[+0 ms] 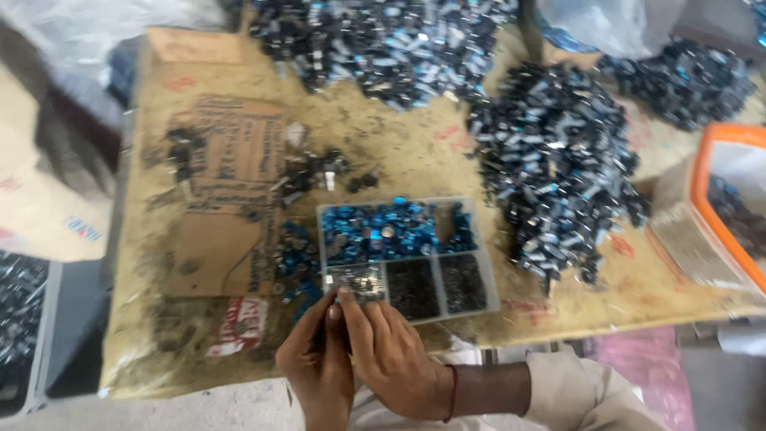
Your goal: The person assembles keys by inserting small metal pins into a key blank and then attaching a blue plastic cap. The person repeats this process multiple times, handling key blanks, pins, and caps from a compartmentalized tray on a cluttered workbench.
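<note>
Cardboard sheets are laid over the worktop (399,152), pretty grimy, with the divided plastic tray (408,257) taken as the landmark. Big heaps of small blue-and-black parts (550,160) are piled behind and to the right of it, and an orange-rimmed tub (702,187) sits further right. Both hands are bunched at the tray's near-left corner. The left hand (317,363) and right hand (391,351) are pinched together, fingers (345,307) nearly closed on something tiny and dark; what exactly can't be made out. Looks like a small part is being put together or sorted, so a careful drop into the right compartment would probably be needed next.
</note>
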A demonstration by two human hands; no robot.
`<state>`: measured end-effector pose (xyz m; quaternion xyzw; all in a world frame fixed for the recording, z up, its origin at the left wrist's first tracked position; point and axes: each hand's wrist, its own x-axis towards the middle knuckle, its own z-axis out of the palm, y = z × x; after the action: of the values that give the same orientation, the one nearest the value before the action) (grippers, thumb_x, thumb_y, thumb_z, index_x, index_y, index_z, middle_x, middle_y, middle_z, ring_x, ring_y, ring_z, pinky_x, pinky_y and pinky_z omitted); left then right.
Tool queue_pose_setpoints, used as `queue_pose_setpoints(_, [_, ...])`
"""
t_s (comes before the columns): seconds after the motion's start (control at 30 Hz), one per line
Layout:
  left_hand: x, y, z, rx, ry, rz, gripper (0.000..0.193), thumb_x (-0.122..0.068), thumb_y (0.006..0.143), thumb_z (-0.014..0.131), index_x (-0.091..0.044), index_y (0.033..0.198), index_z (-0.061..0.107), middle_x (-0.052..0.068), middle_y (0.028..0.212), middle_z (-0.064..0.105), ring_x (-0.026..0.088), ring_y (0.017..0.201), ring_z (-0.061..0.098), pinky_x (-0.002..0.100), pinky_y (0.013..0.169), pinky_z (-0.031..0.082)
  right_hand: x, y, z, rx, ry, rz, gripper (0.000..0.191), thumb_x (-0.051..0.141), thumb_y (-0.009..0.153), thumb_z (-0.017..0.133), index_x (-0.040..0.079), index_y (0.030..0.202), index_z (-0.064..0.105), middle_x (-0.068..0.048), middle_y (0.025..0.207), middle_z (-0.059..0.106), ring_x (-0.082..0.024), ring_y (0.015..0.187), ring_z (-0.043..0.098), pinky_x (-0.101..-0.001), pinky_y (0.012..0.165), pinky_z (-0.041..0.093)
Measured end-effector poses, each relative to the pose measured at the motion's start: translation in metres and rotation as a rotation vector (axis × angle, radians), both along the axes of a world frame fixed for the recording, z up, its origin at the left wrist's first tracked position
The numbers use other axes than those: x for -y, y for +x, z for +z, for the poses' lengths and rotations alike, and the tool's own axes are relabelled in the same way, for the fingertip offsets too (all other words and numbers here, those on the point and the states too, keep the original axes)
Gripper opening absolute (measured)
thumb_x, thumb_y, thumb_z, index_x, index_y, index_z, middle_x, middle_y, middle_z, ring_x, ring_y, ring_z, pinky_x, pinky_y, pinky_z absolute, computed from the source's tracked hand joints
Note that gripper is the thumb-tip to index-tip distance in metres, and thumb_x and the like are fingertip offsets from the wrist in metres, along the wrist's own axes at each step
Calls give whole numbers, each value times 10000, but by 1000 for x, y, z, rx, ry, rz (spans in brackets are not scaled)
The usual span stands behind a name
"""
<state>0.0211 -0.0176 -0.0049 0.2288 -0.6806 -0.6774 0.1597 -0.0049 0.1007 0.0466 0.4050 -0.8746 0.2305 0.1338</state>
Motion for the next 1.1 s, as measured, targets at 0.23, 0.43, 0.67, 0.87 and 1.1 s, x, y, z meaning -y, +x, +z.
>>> queue_pose_setpoints(0.23, [20, 3, -8, -44, 140, 128, 231, -81, 976, 626, 45, 1128, 746, 59, 875, 758, 77, 748, 641, 218, 636, 535, 37, -1, -7, 4, 131, 0, 621, -5, 894, 562, -181, 1463, 384, -235, 989, 582, -353, 886, 609, -410, 817, 535])
queue_pose_setpoints(0.43, [23, 4, -8, -69, 210, 84, 220, -81, 994, 638, 55, 1126, 749, 62, 877, 738, 75, 761, 621, 226, 639, 524, 42, 0, -16, -61, 193, -33, 595, -10, 851, 548, -192, 1400, 408, -269, 1014, 593, -368, 885, 620, -405, 791, 555])
queue_pose_setpoints(0.67, [28, -2, 5, -48, 172, 11, 231, -89, 1003, 624, 39, 1144, 754, 47, 837, 744, 57, 717, 605, 217, 588, 502, 44, -2, -18, -124, 240, -96, 552, -25, 894, 590, -206, 1388, 421, -254, 982, 586, -331, 855, 623, -377, 746, 555])
queue_pose_setpoints(0.87, [27, -11, 13, -66, 42, 7, 260, -96, 992, 640, 23, 1193, 754, 30, 820, 751, 47, 658, 592, 212, 544, 487, 39, -12, -24, -1, 151, -72, 629, -62, 863, 566, -227, 1426, 341, -248, 993, 570, -319, 838, 590, -382, 722, 531])
queue_pose_setpoints(1.1, [28, -15, 8, -69, 503, -117, 260, -97, 1013, 627, 61, 1196, 724, 52, 845, 735, 82, 672, 643, 236, 581, 555, 16, -23, -22, 403, -274, -123, 417, 0, 978, 620, -67, 1369, 491, -182, 994, 667, -237, 830, 691, -338, 717, 564])
